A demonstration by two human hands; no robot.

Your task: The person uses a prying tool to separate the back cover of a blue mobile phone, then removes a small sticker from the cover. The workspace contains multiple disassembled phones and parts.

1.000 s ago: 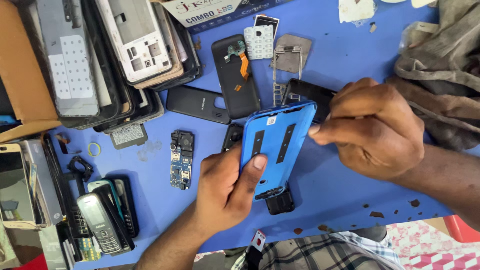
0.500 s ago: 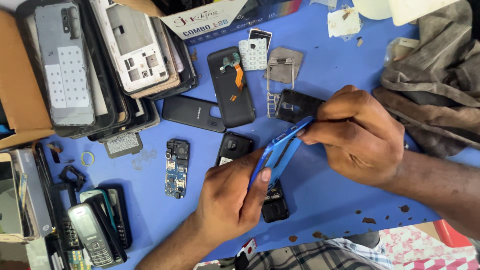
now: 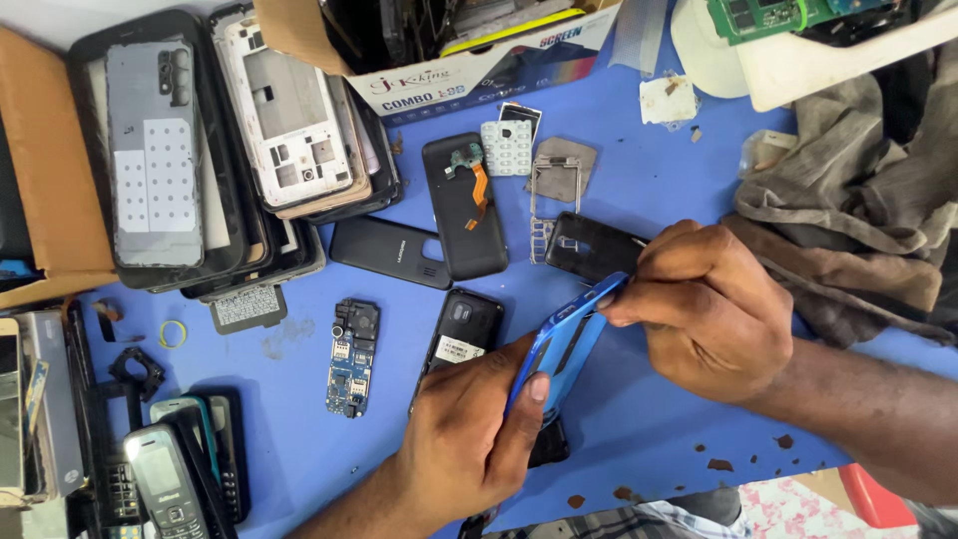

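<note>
Far left on the blue bench (image 3: 639,190), a stack of big phone frames and back plates (image 3: 215,150) leans against a brown cardboard flap (image 3: 45,180). Below it, at the bottom-left corner, a pile of old keypad phones (image 3: 165,479) lies in a heap, w/ a small yellow ring (image 3: 173,332) just above.

Next along, a bare blue circuit board (image 3: 351,357) lies flat on the bench, and just beside it a small black phone w/ its back off (image 3: 461,334). Above those, two black back covers (image 3: 429,240) lie touching; the upright one carries an orange flex strip. A white keypad mat (image 3: 507,148) and a thin metal frame (image 3: 544,215) sit near them, below a printed cardboard box (image 3: 479,75) full of parts.

Centre: the left hand (image 3: 469,439) comes up from the bottom edge, grip closed, thumb pressed on the lower part of a blue phone cover (image 3: 564,344) held tilted on edge, above the bench. The right hand (image 3: 709,309) comes in from the right, fingers curled tight, pinching the cover's top end. A black cover (image 3: 589,248) lies just behind the knuckles.

Far right, a crumpled grey-brown rag (image 3: 848,220) lies on the bench, and a green circuit board (image 3: 768,15) sits at the top edge.
</note>
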